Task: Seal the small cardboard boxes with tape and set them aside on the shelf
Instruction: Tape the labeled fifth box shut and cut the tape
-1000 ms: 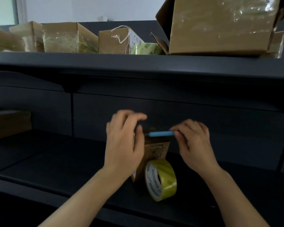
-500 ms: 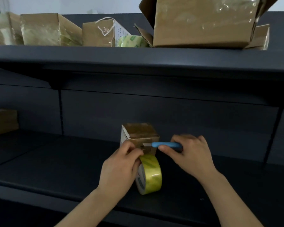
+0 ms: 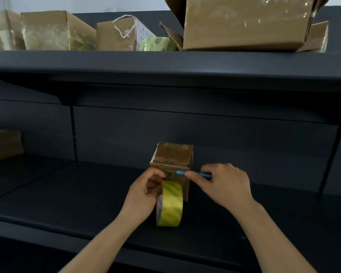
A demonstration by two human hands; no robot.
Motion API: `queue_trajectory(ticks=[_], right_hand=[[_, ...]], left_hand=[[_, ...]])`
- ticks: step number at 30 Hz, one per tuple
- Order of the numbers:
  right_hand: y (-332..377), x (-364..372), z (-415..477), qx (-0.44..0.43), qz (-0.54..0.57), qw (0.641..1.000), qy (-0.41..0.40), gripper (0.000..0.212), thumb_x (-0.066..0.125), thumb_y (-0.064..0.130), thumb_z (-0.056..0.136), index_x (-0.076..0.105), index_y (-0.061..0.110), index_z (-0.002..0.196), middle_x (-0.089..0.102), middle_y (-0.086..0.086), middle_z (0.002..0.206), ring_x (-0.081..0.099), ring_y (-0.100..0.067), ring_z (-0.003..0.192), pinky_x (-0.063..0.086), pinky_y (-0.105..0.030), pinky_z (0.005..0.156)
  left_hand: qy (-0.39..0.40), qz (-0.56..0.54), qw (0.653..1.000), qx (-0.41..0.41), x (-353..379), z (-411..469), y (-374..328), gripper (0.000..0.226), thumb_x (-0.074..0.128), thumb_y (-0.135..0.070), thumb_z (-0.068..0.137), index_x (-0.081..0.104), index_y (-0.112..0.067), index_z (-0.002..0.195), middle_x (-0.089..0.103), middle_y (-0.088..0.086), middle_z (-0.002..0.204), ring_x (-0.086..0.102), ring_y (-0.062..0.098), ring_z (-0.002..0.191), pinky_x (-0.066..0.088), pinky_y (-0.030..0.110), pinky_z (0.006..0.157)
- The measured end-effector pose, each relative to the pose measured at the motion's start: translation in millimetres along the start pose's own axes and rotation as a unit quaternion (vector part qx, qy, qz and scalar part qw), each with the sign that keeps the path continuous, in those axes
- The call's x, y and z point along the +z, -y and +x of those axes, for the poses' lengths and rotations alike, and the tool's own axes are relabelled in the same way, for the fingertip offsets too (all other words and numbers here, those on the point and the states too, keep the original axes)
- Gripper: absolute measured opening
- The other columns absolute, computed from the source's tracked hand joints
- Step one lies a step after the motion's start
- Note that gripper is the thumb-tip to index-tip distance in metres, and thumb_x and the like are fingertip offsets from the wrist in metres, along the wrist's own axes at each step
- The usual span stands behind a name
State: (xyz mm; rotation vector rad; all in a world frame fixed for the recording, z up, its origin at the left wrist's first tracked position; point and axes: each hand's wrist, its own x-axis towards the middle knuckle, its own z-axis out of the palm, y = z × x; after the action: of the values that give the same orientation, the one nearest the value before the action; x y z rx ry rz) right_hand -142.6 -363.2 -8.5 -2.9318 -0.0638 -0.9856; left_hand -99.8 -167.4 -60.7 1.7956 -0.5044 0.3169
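Closing in on the cut: left hand (image 3: 144, 196) pinches the tape roll (image 3: 170, 205), right hand (image 3: 222, 186) grips the blue cutter (image 3: 195, 174); small box (image 3: 173, 157) looks taped on top, not yet set aside.

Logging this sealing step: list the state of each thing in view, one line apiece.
small box: upright on lower shelf, top taped shut.
tape roll: on edge against the box front.
blue tool: level, tip at the box front.
left hand: pinches the roll's top.
right hand: pinches the blue tool.
large box: on upper shelf, flaps open.
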Motion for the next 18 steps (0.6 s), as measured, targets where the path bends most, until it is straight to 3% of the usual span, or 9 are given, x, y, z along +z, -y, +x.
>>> queue_trajectory(ticks=[7, 14, 18], right_hand=[[-1.2, -4.1, 0.0, 0.005, -0.026, 0.999, 0.033, 0.057, 0.025, 0.085, 0.075, 0.053, 0.035, 0.074, 0.049, 0.011, 0.063, 0.052, -0.009, 0.064, 0.034, -0.022, 0.049], [3.9, -1.3, 1.9, 0.016, -0.074, 0.996, 0.04, 0.065, 0.025, 0.084, 0.078, 0.064, 0.033, 0.086, 0.054, 0.01, 0.068, 0.052, -0.011, 0.061, 0.035, -0.023, 0.048], [5.7, -1.2, 2.5, 0.016, -0.073, 0.996, 0.05, 0.066, 0.024, 0.084, 0.078, 0.064, 0.032, 0.085, 0.057, 0.009, 0.07, 0.052, -0.01, 0.061, 0.035, -0.023, 0.048]], left_hand=[[-0.01, -0.005, 1.0, -0.022, 2.5, 8.0, 2.3, 0.032, 0.065, 0.0, 0.084, 0.069, -0.031, 0.079, 0.069, -0.006, 0.088, 0.066, 0.005, 0.085, 0.051, 0.017, 0.07], [-0.003, -0.045, 0.998, -0.031, 1.2, 10.3, 7.1, 0.041, 0.061, 0.009, 0.083, 0.07, -0.03, 0.075, 0.072, 0.002, 0.088, 0.069, 0.018, 0.089, 0.055, 0.045, 0.086], [0.0, -0.088, 0.995, -0.044, 2.0, 10.0, 10.2, 0.032, 0.058, 0.012, 0.083, 0.071, -0.017, 0.082, 0.072, 0.008, 0.092, 0.068, 0.024, 0.093, 0.052, 0.05, 0.09]])
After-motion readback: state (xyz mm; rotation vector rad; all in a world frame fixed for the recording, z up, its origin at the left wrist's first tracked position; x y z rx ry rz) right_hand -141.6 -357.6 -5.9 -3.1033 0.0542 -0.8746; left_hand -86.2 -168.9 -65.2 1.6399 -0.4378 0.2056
